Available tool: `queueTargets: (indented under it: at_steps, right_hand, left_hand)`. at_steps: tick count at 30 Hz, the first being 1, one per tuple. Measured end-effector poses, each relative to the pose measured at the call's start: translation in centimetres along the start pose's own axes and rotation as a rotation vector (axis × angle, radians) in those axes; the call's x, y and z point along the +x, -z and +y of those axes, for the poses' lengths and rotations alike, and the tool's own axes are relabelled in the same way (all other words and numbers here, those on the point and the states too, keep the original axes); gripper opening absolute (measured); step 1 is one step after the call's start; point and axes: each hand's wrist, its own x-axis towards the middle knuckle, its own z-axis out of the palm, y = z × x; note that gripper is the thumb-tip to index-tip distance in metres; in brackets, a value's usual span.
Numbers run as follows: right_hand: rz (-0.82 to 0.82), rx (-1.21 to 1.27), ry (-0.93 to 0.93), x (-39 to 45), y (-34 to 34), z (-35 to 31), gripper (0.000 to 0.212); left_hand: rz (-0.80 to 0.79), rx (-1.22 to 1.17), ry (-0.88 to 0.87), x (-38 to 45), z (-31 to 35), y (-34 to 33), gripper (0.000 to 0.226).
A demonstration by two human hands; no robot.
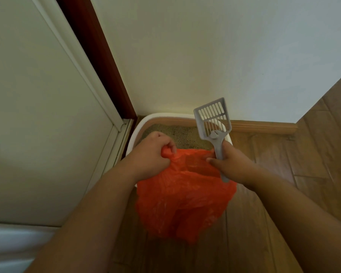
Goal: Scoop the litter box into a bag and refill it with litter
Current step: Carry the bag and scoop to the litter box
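Note:
An orange plastic bag hangs in front of me, over the near end of a white litter box that holds grey-brown litter. My left hand is clenched on the bag's left top edge. My right hand grips the handle of a grey slotted scoop, whose empty head points up, and its fingers also pinch the bag's right top edge. The bag hides the near half of the box.
The box sits in a corner against a white wall with a wooden skirting board. A white door panel with a dark red frame stands on the left. Wooden floor stretches to the right and below.

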Motion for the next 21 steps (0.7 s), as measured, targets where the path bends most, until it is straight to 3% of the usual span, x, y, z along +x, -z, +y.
queueTargets:
  at_steps: [7,11,15,18,21]
  right_hand:
    - [-0.167,-0.086,0.109,2.2,1.0,0.0,0.043]
    - [-0.214,-0.250,0.138,4.4,1.5,2.1,0.083]
    - [-0.270,-0.214,0.159,5.1,1.2,4.0,0.127]
    - [-0.270,-0.305,0.171,5.2,0.1,6.0,0.115]
    - [-0.164,-0.283,0.195,5.3,-0.9,7.6,0.093]
  left_hand:
    - [0.099,-0.208,0.095,1.3,-0.8,-0.9,0.021]
    - [0.178,-0.250,0.054,2.7,-2.7,-1.3,0.011]
    - [0.064,0.044,-0.154,3.1,-4.8,-2.4,0.023]
    - [0.008,0.139,-0.166,3.1,-7.0,-3.9,0.041]
    - [0.120,0.124,-0.176,2.9,-8.9,-5.3,0.047]
